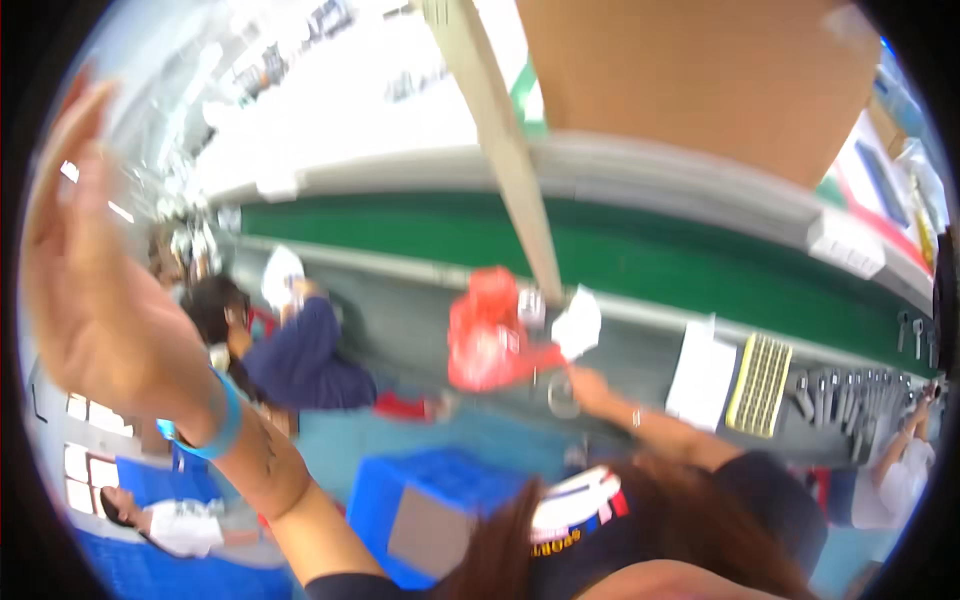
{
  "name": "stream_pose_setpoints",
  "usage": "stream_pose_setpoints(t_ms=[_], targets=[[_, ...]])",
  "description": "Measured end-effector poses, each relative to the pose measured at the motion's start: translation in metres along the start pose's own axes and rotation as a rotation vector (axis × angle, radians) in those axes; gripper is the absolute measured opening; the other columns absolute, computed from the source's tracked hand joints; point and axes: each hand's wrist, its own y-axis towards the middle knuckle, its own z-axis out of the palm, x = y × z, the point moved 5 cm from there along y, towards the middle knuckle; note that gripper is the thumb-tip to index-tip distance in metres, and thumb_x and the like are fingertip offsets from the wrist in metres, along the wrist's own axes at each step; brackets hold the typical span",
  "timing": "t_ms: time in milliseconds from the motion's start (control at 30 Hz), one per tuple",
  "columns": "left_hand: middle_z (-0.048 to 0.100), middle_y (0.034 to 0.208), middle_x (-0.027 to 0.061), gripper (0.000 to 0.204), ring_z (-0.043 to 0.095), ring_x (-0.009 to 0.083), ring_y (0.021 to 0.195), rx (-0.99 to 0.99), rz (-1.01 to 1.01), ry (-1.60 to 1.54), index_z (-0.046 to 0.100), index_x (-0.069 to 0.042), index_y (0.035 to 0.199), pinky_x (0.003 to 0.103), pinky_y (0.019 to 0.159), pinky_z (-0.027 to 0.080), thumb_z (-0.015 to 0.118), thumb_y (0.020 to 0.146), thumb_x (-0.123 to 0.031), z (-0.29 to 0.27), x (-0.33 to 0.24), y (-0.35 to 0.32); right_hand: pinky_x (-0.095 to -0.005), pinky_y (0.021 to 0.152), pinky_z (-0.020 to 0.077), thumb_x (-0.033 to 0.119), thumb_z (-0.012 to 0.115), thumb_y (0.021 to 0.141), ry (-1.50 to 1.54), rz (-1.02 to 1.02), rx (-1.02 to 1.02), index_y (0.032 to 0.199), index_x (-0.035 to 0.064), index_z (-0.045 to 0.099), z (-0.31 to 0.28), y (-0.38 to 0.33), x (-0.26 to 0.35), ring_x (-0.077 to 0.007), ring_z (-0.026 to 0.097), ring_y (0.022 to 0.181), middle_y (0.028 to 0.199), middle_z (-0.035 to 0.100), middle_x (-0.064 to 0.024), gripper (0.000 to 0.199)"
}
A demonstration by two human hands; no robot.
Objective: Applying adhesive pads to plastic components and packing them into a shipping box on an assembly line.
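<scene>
My left hand (115, 300) is raised at the far left, large and blurred, with a blue band round the wrist. Its fingers stretch upward, and nothing shows in them. Over the grey workbench (400, 340) my right hand (592, 392) reaches to a red plastic bag (485, 340). The bag's drawn-out corner meets my fingertips, which appear closed on it, though blur softens the contact. Just beyond that hand lies a crumpled white bag (577, 325). A small white box (531, 308) stands beside the red bag, and a clear ring (563, 396) lies near my fingers.
A green belt (400, 225) runs behind the bench; a beige post (505, 165) rises there. White sheets (703, 375), a yellow-edged grid tray (760, 385) and several metal parts (850, 400) lie right. A blue crate (380, 500) stands below. A co-worker in dark blue (305, 355) sits left.
</scene>
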Motion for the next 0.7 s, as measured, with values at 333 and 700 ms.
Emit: stream_pose_setpoints(t_ms=[333,700], targets=[[0.064,0.110,0.0141,0.026,0.061,0.0222,0.096,-0.018,0.130,-0.282,0.061,0.003,0.110,0.032,0.087,0.046,0.054,0.092,-0.014,0.115,-0.003,0.091,-0.0321,0.077,0.0497,0.006,0.070,0.073,0.109,-0.616,-0.309,0.082,0.0093,0.071,-0.407,-0.034,0.231,-0.0246,0.059,0.096,0.111,0.059,-0.0105,0.010],[0.056,0.095,0.0212,0.061,0.052,0.0355,0.094,-0.006,0.203,-0.132,0.054,0.007,0.111,0.042,0.086,0.040,0.058,0.084,-0.048,0.236,-0.024,0.082,-0.0267,0.073,0.0454,0.010,0.056,0.085,-0.624,-0.231,-0.996,0.102,-0.0006,0.058,-0.703,0.021,0.275,-0.0152,0.059,0.082,0.090,0.064,-0.0096,0.020]])
